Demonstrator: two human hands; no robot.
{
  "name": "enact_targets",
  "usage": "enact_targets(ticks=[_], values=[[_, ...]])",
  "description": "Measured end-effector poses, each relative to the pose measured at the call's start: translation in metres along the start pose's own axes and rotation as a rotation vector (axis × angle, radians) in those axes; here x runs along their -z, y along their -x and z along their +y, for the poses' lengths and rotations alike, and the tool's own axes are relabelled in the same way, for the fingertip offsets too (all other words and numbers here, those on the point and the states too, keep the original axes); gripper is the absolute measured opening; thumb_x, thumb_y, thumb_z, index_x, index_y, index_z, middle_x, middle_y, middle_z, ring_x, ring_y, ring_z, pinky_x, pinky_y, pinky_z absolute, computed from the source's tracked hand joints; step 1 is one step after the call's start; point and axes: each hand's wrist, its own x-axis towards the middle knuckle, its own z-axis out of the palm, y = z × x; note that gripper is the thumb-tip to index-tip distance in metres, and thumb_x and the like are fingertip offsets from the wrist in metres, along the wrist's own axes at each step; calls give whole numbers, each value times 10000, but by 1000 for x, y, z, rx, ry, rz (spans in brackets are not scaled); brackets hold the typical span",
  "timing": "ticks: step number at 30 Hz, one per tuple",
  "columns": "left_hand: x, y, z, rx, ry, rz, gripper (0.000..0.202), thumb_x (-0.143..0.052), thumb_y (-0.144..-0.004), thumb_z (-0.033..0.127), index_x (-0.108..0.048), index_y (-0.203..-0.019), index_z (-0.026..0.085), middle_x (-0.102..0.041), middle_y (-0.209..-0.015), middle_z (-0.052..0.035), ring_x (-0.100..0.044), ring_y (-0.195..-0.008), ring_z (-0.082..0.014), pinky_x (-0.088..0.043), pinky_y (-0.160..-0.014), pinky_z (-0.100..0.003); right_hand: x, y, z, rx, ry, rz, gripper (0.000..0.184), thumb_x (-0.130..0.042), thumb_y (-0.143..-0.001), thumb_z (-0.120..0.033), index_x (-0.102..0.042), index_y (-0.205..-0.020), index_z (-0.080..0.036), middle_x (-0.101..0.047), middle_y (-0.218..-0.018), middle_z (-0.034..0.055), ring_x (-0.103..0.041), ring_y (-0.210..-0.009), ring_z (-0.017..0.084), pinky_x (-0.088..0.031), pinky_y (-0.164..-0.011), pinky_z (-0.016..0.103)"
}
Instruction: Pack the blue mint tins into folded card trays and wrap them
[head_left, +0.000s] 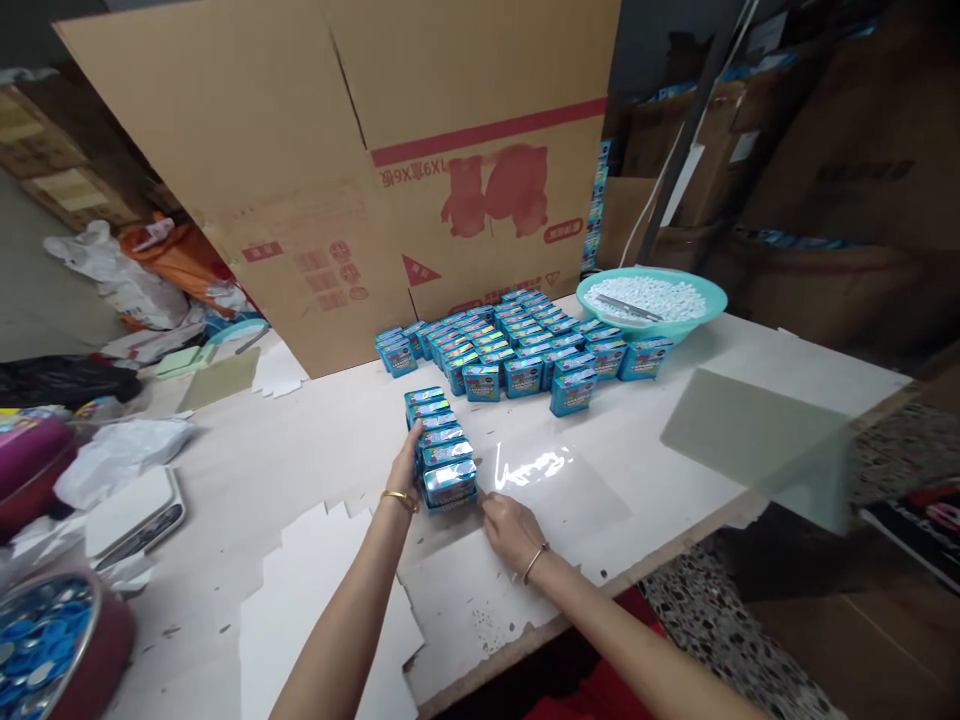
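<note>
A row of blue boxes point(448, 455) is set on the bench point(345, 420), with its near end turned toward the person. The row's left side is touched by the left hand point(405, 465), which is laid along it with the thumb near the top edges; whether the fingers are curled around the boxes cannot be told. The right hand point(514, 530) is placed at the near right corner of the row, its fingertips drawn narrowly together; what is pinched between them, if anything, cannot be made out. A bracelet is worn on each wrist.

Just to the right of the row, a clear sheet point(592, 490) is spread flat, its surface streaked by glare. Farther back, a large group of similar boxes point(525, 345) is stood close together before a cardboard panel point(300, 150) printed in red. At the group's right, a turquoise basin point(718, 297) is filled with small white pieces point(671, 297). Toward the right edge of the bench, a greenish sheet point(757, 440) is laid partly over the side. White paper point(300, 590) is layered near the left forearm, and a red bowl point(116, 630) is heaped with blue round pieces point(37, 635) at lower left.
</note>
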Motion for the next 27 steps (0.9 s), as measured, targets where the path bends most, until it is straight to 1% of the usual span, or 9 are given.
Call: enact_targets(ticks=[3,5,7,10,13,16,19,23,27], values=[[-6,5,2,22,-38,-71,472,-671,-701,441,-619,-1055,134,-721,-829,-82,-688,-667,-215,-563,-649,-345,3,4,-2,57,35,-45,285,-400,-844,-89,-617,-1013,-166,-647,-937,72,-588,-861,184,-397,-671,259],[-10,9,0,22,-17,-103,436,-645,-721,413,-612,-1048,126,-719,-808,-79,-682,-638,-206,-561,-630,-341,7,10,-5,87,83,-89,388,-413,-831,-67,-539,-1187,-155,-648,-957,87,-586,-870,197,-399,-657,273],[-10,17,-4,21,10,-105,422,-623,-731,403,-604,-1046,124,-717,-790,-77,-678,-624,-205,-559,-629,-347,15,20,-7,115,152,-132,459,-419,-816,-36,-489,-1253,-155,-649,-950,100,-586,-850,204,-397,-647,288],[-1,41,-12,26,32,-126,416,-614,-727,405,-608,-1028,119,-716,-790,-82,-678,-636,-215,-560,-639,-357,30,42,-8,147,259,-146,330,-415,-826,-31,-607,-1060,-163,-637,-896,114,-569,-845,218,-392,-694,320],[19,76,-21,-2,58,-134,395,-605,-722,408,-618,-998,127,-717,-813,-82,-678,-658,-217,-561,-628,-347,38,67,-1,135,289,-103,254,-417,-847,-60,-641,-894,-169,-604,-890,125,-530,-886,238,-386,-736,348],[44,119,-30,70,36,-89,413,-591,-712,447,-620,-987,140,-714,-798,-86,-675,-662,-230,-559,-613,-358,31,87,14,84,152,-34,280,-435,-852,-84,-609,-1046,-187,-572,-932,115,-494,-901,232,-401,-748,337],[63,164,-41,203,-47,-69,463,-604,-679,474,-618,-1016,157,-707,-762,-88,-675,-693,-260,-551,-605,-382,18,101,31,42,-148,109,365,-486,-829,-111,-509,-1191,-155,-550,-994,104,-480,-938,210,-417,-828,332],[66,207,-60,253,-131,-114,535,-673,-611,460,-617,-1057,170,-691,-693,-79,-669,-687,-279,-535,-565,-365,11,107,45,99,-454,203,168,-484,-826,-145,-578,-965,-156,-563,-952,85,-503,-926,188,-423,-858,330],[48,214,-80,291,-165,-245,506,-671,-644,448,-612,-1070,182,-697,-749,-78,-665,-670,-259,-530,-591,-355,9,103,49,97,-595,251,190,-429,-865,-182,-600,-781,-178,-593,-848,65,-539,-838,168,-441,-805,310]])
